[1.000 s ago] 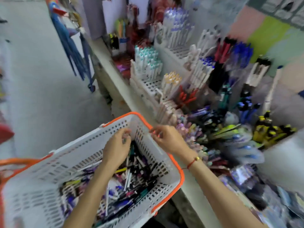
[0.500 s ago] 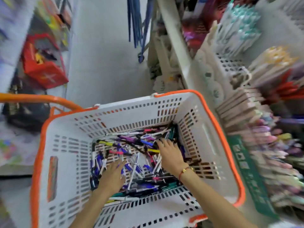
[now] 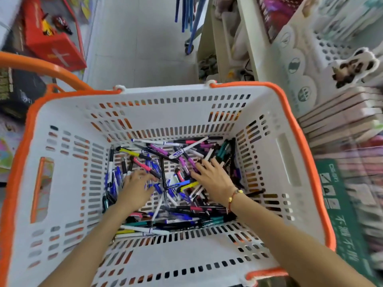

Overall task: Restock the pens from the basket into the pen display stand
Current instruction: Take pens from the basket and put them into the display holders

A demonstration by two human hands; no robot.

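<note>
In basket point(image 3: 286, 166): left hand point(image 3: 135, 186), right hand point(image 3: 213, 178) on pens point(image 3: 165, 162), fingers spread, gripping nothing.

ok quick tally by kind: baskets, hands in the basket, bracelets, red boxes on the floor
basket: 1
hands in it: 2, left hand and right hand
bracelet: 1, on the right wrist
red box: 1
total: 5

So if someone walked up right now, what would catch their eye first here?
The big white basket with its orange rim fills the view, a jumble of pens heaped on its floor. Both hands are down in that pile, the left hand and the right hand spread over the pens. At upper left, a red box sits on the floor.
</note>
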